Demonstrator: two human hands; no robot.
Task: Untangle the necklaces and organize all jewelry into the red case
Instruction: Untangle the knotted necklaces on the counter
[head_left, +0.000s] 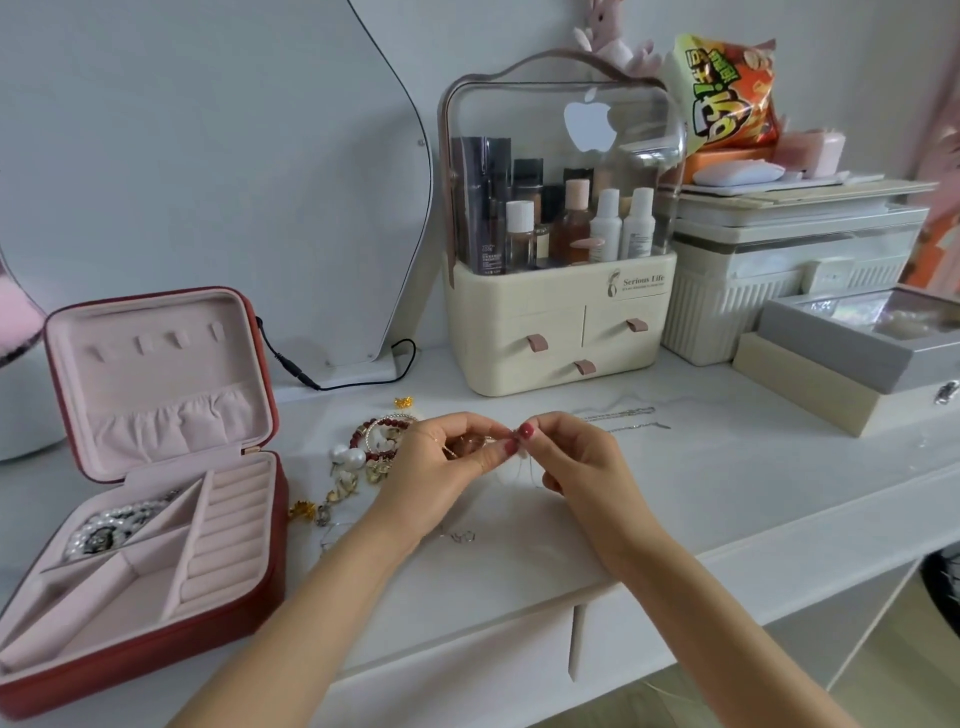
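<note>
The red case (270, 535) lies open at the left, pink-lined, with a pearl necklace (117, 527) in its back-left compartment. My left hand (441, 462) and my right hand (563, 457) meet above the white table, both pinching a thin tangled necklace (511, 457) whose fine chain hangs between them. A heap of jewelry (363, 457) sits just left of my left hand: a red bead bracelet, pearl earrings, gold pieces. A small silver piece (462, 536) lies under my left wrist. Two silver chains (618, 418) lie stretched out behind my right hand.
A cream cosmetics organizer (561, 332) with a clear dome stands behind my hands. Grey and beige boxes (841, 364) sit at the right, stacked white bins behind them. A mirror (208, 156) and black cable (358, 382) stand at the back left. The table edge (727, 561) runs below.
</note>
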